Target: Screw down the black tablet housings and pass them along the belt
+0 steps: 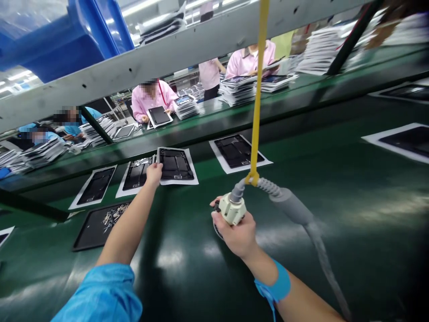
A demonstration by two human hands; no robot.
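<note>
My left hand (154, 174) pinches the left edge of a black tablet-like panel on a white sheet (176, 164). That panel is tilted and overlaps a second one (136, 174) with bare metal parts at its top. In my right hand (239, 230) is a pale, cream-coloured handheld tool (232, 209), with my fingers wrapped round it. A grey hose runs from the tool's top, and a yellow strap (256, 112) holds it from above. The tool's lower end is mostly hidden by my hand.
More panels on white sheets lie along the green surface (187, 268), one left (96, 187), one behind (236, 152), one far right (407, 141). A black tray (89, 230) holds small metal parts. A grey beam (201, 44) and blue bins (73, 40) hang overhead. People sit across.
</note>
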